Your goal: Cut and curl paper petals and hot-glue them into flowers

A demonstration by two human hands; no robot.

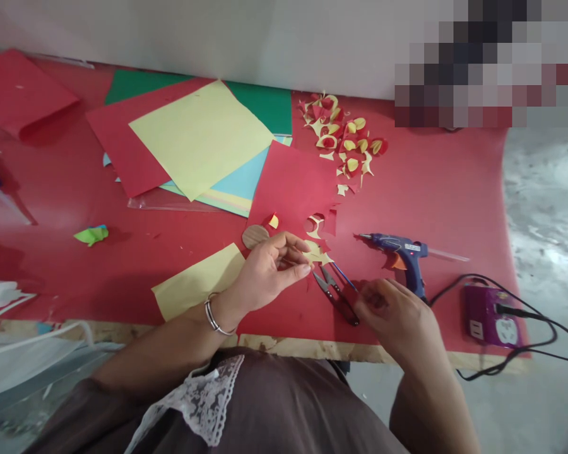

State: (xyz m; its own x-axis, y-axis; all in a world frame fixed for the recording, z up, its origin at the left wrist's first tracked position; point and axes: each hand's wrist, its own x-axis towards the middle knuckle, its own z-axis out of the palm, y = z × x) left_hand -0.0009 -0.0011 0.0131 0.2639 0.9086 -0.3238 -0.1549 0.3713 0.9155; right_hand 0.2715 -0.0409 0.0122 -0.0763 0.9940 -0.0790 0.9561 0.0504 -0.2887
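Observation:
My left hand (279, 268) is over the red tabletop, thumb and fingertips drawn together in a pinch. Whatever is between them is too small to make out. Just past those fingertips lie cut yellow paper scraps (318, 252). My right hand (395, 312) has its fingers closed on the near end of a thin blue stick (344, 276), which points toward the scraps. Between my hands rests a pair of thread snips (334, 295), blades pointing away from me. A round wooden disc (255, 236) and a small yellow-and-red paper piece (273, 221) sit beyond my left hand.
Right of centre lies a blue hot glue gun (400, 249), near a purple power box (492, 318) with black cables. Yellow (203, 139), red and green paper sheets are stacked at the back. Red and yellow cut petals (343, 135) form a pile. Green paper (92, 235) lies left.

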